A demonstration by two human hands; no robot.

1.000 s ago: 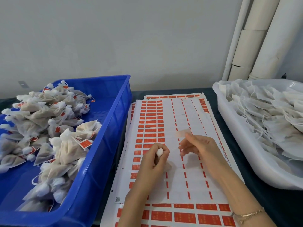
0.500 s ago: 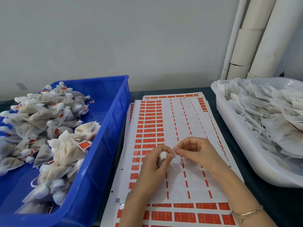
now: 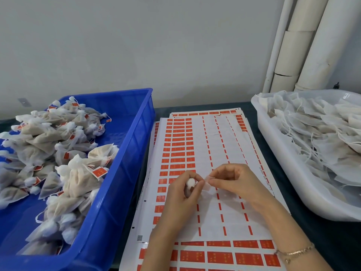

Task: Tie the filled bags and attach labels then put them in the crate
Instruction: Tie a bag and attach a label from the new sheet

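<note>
My left hand grips a small white filled bag by its gathered neck; only the puffed top shows between thumb and fingers. My right hand pinches a pale label right beside the bag, touching it. Both hands hover over the label sheets, which carry rows of red stickers. The blue crate at the left holds several tied bags with red labels.
A white tub at the right is heaped with untied white bags and loose strings. White pipes run up the back right corner. A dark tabletop shows between sheets and tub.
My right hand came down and left with the label, from above the sheets to the bag's neck. My left hand kept its grip on the bag and barely moved.
</note>
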